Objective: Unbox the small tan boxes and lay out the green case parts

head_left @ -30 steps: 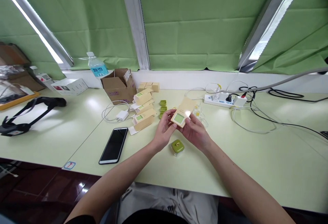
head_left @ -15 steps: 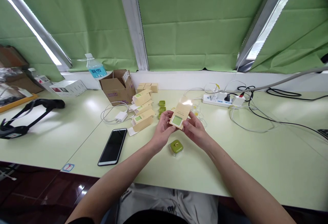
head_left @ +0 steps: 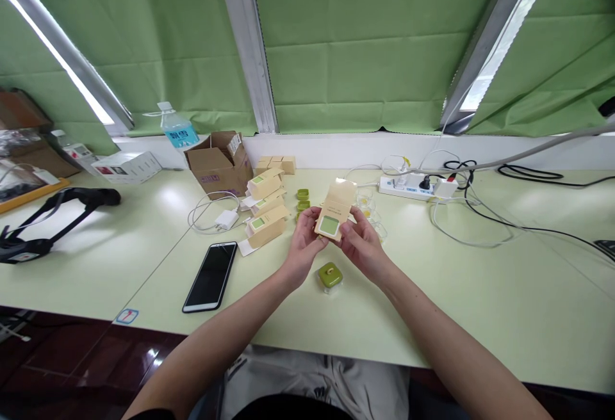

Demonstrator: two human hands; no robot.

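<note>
Head view: the left hand (head_left: 302, 250) is partly curled, its thumb and fingers gripping the near left edge of a kraft-coloured carton (head_left: 330, 209) with a green square on its face. The right hand (head_left: 365, 246) is curled likewise, holding the same carton by its right edge, thumb on the front. The carton sits between the two hands, raised above the desk (head_left: 480, 298), its plain upper part pointing away from them.

Just below the hands, on the near side, stands a clear container with a green lid (head_left: 330, 274). Right beyond the left hand's fingertips is a short row of small green pieces (head_left: 302, 194); just past the right hand are clear cups (head_left: 366, 196), partly hidden by it.

Left of the left hand lie three similar cartons (head_left: 268, 225), with a white charger (head_left: 227, 219) beyond them and a dark-screened phone (head_left: 210, 277) nearer the person. Farther off, past the cartons, are a brown cardboard box (head_left: 218, 173) and a blue-labelled bottle (head_left: 179, 130). Well beyond the right hand, to its right, a white power strip (head_left: 408, 189) holds several plugs.
</note>
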